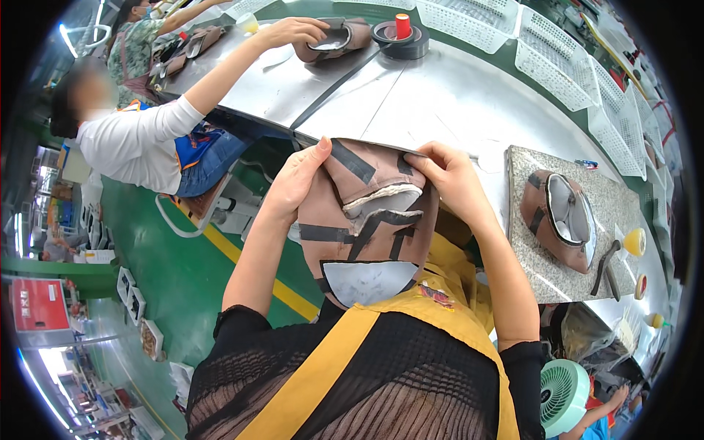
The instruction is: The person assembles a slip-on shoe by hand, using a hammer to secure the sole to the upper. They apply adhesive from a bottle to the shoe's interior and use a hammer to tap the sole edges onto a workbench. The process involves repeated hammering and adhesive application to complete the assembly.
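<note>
A brown shoe upper (pixel 323 253) is stretched between my two hands in front of my chest. Black tape strips cross it, a pale grey patch lines its lower end, and a ragged white edge runs round the opening in its middle. My left hand (pixel 297 180) grips its upper left edge, thumb pointing up. On the upper right edge my right hand (pixel 451 176) is closed, thumb and fingers pinching the material. Its top meets the near edge of the metal table (pixel 422 99). To the right, a second brown shoe upper (pixel 539 213) with pale lining lies on a speckled stone slab (pixel 513 275).
Beside that upper lie a dark-handled tool (pixel 606 270) and a small yellow pot (pixel 634 242). White baskets (pixel 554 62) line the far side. At far left a co-worker's hand (pixel 297 31) touches another upper (pixel 352 40), near a black tape roll (pixel 411 48). A green fan (pixel 565 396) stands lower right.
</note>
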Demonstrator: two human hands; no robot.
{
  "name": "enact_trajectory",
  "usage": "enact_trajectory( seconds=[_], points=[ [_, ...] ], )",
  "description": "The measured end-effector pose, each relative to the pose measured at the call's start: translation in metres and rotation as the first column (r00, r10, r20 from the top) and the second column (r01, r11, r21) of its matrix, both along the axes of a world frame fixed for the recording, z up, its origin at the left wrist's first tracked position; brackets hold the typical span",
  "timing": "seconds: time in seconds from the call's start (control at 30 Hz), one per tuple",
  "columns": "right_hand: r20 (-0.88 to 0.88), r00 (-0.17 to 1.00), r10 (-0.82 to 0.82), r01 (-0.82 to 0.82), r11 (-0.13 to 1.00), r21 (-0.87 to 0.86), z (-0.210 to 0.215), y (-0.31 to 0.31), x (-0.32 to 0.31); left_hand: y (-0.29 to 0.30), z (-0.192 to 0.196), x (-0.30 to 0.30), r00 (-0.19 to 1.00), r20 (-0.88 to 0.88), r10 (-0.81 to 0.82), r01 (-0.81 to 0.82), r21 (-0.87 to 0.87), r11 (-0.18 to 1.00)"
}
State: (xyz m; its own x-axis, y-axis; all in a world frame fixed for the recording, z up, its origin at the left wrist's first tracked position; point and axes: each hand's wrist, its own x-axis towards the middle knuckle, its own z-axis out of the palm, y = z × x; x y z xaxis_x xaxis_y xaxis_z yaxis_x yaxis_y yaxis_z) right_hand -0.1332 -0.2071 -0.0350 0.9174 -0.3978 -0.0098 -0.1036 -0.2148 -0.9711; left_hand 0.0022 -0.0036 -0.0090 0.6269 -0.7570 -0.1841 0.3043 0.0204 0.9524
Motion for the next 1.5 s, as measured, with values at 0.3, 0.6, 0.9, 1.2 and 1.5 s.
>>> enact_trajectory(
  seconds=[0.3, 0.6, 0.9, 1.2, 1.5],
  points=[
    [0.055, 0.998, -0.013, -0.013, 0.896, 0.444, 0.002, -0.008, 0.008, 0.021, -0.009, 0.01, 0.945, 0.299, -0.129, 0.05, 0.259, 0.965],
    [0.139, 0.984, 0.114, -0.179, 0.561, 0.808, -0.013, -0.013, 0.012, 0.026, -0.023, 0.018, 0.983, -0.137, -0.122, 0.117, -0.043, 0.992],
    [0.057, 0.998, 0.014, -0.055, 0.547, 0.835, -0.014, -0.006, 0.025, 0.025, -0.038, 0.015, 0.943, -0.281, -0.177, 0.071, -0.35, 0.934],
    [0.224, 0.974, 0.025, -0.218, 0.359, 0.907, -0.036, -0.008, 0.013, 0.012, -0.042, 0.017, 0.787, -0.498, -0.363, -0.026, -0.615, 0.788],
    [0.244, 0.97, -0.013, -0.209, 0.475, 0.855, -0.03, -0.015, 0.022, 0.026, -0.056, 0.014, 0.911, -0.397, -0.114, 0.02, -0.235, 0.972]
  ],
)
